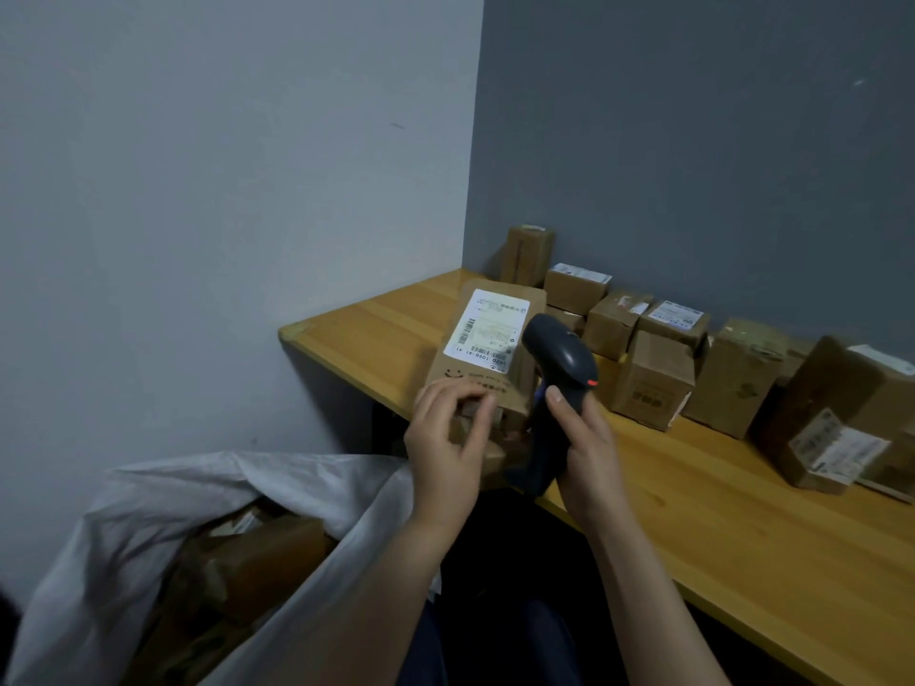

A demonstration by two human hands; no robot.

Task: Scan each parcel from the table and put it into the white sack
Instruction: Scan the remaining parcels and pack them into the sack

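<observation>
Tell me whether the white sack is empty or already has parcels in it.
Not empty. The white sack gapes open and brown cardboard parcels show inside it.

Matt cardboard parcel, seemingly woven sack, smooth wooden table

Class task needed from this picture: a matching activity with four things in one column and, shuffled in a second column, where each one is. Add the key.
Things
1. scanner
2. labelled parcel
3. white sack
4. wooden table

Places
a. held by the left hand
b. lower left, open, with parcels inside
c. gripped by the right hand
d. against the grey wall, bearing a row of boxes

Pairs: 1-c, 2-a, 3-b, 4-d
</observation>
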